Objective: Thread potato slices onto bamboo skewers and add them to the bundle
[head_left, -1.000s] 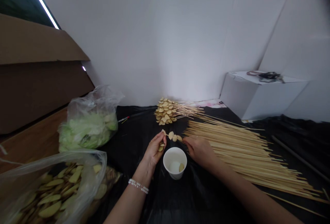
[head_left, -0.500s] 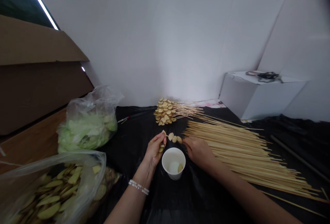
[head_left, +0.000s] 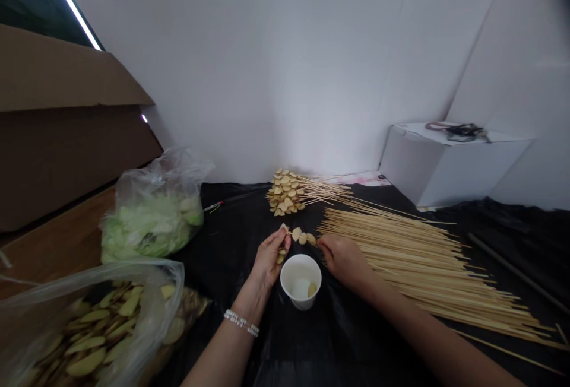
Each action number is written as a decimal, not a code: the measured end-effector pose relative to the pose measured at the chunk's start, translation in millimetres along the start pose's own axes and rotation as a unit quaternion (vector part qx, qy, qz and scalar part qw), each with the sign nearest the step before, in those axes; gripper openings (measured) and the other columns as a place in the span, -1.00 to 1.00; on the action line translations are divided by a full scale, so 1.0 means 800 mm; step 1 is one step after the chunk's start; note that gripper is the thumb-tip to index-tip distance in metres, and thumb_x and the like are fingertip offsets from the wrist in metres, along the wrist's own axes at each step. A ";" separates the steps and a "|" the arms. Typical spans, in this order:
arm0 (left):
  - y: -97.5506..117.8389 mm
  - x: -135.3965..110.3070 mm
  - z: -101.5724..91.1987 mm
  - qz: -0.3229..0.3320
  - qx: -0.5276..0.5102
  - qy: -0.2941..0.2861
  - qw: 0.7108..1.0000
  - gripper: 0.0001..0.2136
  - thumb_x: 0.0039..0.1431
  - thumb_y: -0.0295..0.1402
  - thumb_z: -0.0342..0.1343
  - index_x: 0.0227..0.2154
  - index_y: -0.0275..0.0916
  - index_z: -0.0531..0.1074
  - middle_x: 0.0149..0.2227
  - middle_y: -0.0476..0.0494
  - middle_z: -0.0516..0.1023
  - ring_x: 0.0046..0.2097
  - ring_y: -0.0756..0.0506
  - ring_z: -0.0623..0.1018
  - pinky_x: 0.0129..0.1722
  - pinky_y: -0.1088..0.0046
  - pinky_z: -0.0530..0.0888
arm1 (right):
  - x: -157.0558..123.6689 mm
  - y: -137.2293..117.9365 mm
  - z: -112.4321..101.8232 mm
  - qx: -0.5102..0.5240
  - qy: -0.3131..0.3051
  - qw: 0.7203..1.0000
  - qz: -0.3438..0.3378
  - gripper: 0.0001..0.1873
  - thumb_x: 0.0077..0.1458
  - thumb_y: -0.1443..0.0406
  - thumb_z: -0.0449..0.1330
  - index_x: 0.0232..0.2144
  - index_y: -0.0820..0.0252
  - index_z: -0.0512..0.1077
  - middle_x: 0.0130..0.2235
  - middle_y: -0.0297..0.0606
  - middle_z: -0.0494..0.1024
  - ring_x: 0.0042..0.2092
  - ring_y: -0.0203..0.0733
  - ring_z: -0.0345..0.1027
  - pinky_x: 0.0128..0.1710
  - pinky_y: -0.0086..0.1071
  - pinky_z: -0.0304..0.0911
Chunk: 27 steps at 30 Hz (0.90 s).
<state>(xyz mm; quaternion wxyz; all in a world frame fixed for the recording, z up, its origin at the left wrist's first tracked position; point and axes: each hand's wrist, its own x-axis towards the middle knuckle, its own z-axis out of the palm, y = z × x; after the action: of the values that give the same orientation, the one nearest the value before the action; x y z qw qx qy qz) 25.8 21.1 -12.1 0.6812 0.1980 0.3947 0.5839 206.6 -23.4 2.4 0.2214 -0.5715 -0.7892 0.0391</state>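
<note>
Head view, lower centre: left hand (head_left: pixel 268 260), fingers clamped on a thin bamboo skewer (head_left: pixel 292 233) threaded with pale, wedge-shaped potato slices (head_left: pixel 303 238). Right hand (head_left: pixel 345 264), fingers (head_left: pixel 324 244) bunched at the skewer's far end; grip cannot be told. Beside it, loose bamboo skewers (head_left: pixel 414 268) fan rightward. Below, a white paper cup (head_left: pixel 289 280). Upper centre, a bundle of loaded skewers (head_left: pixel 285 193). Lower left, a clear plastic bag (head_left: pixel 155 292) of slices.
</note>
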 end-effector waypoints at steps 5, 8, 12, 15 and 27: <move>0.001 -0.003 0.002 -0.001 0.007 0.005 1.000 -0.94 -0.07 -0.55 0.29 -0.49 -0.39 0.52 -0.53 -0.08 0.53 -0.56 0.13 0.45 -0.51 0.72 0.41 | 0.000 0.000 -0.002 -0.013 0.032 0.999 -0.010 -0.76 0.22 0.36 -0.05 -0.40 0.19 0.39 -0.36 -0.24 0.50 -0.31 -0.25 0.31 -0.33 -0.41 0.02; 0.001 -0.003 0.002 0.001 0.019 -0.005 1.000 -0.93 -0.08 -0.52 0.30 -0.50 -0.39 0.52 -0.58 -0.05 0.50 -0.60 0.14 0.42 -0.56 0.73 0.38 | -0.001 0.001 0.000 -0.018 0.033 0.999 -0.017 -0.76 0.22 0.38 -0.07 -0.40 0.19 0.37 -0.36 -0.24 0.48 -0.31 -0.25 0.30 -0.33 -0.41 0.01; 0.000 0.000 -0.001 0.007 0.018 -0.010 1.000 -0.90 -0.12 -0.51 0.33 -0.50 -0.40 0.52 -0.53 -0.09 0.53 -0.57 0.14 0.43 -0.53 0.72 0.39 | -0.001 0.003 0.008 -0.020 0.006 1.000 -0.017 -0.76 0.23 0.39 -0.08 -0.38 0.18 0.35 -0.37 -0.26 0.49 -0.33 -0.27 0.31 -0.34 -0.42 0.00; -0.001 0.001 -0.003 0.009 0.029 -0.033 0.999 -0.86 -0.13 -0.46 0.35 -0.48 -0.40 0.53 -0.59 -0.05 0.49 -0.59 0.14 0.40 -0.56 0.72 0.36 | -0.001 0.004 0.012 -0.018 -0.005 1.000 -0.022 -0.77 0.23 0.37 -0.08 -0.38 0.18 0.34 -0.37 -0.26 0.50 -0.33 -0.27 0.31 -0.35 -0.42 -0.01; 0.002 -0.003 0.000 -0.003 0.040 -0.044 0.998 -0.89 -0.07 -0.45 0.31 -0.47 -0.40 0.54 -0.59 -0.04 0.47 -0.61 0.15 0.39 -0.57 0.72 0.36 | -0.001 0.003 0.011 0.002 0.002 1.000 -0.030 -0.77 0.24 0.37 -0.09 -0.39 0.18 0.33 -0.39 -0.27 0.49 -0.34 -0.27 0.31 -0.36 -0.42 -0.02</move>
<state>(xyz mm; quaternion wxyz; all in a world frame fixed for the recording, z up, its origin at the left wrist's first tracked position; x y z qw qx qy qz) 24.4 19.4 -10.1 0.6914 0.2493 0.3877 0.5563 205.4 -22.0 -6.3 0.2251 -0.5470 -0.8056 0.0335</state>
